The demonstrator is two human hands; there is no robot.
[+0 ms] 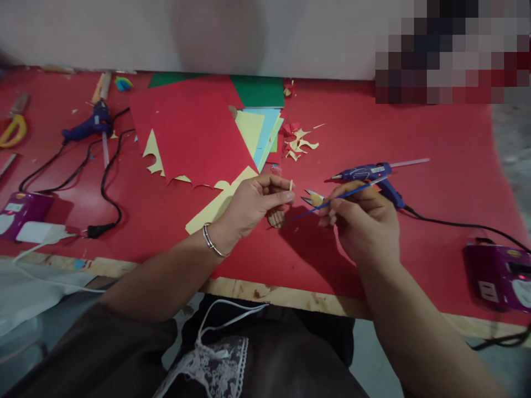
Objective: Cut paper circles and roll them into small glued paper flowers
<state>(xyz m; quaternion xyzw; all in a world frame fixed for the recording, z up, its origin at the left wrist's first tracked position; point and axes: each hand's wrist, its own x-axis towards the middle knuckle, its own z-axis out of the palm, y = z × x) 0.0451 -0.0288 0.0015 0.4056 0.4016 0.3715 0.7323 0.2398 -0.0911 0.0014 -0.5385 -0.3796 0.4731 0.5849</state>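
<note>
Near the right front corner of the large red sheet (pixel 194 132), our left hand (pixel 244 207) is pinching a small yellow piece (pixel 291 186) between the thumb and the fingers. We hold it by the tips, probably because it is so little, and in this way its upper end is free to see.

To the right of the red sheet, our right hand (pixel 367 221) is grasping a thin blue stick (pixel 352 192) like a pen, perhaps for fine control, and the lower end slants down toward the left hand. Metal points (pixel 307 198), maybe of scissors, come out beside these fingers, with a yellowish bit (pixel 317 199) on them; how they are gripped, we cannot tell.

The glue gun (pixel 392 188) lies right of the red sheet, just behind the right hand, perhaps so that it is easy to reach. The yellow strip (pixel 215 204) lies at the front of the red sheet, partly below our left hand, and paper scraps (pixel 301 145) lie to its right.

So the small yellow piece is at the left fingertips, between our two hands, and apart from the right one.
</note>
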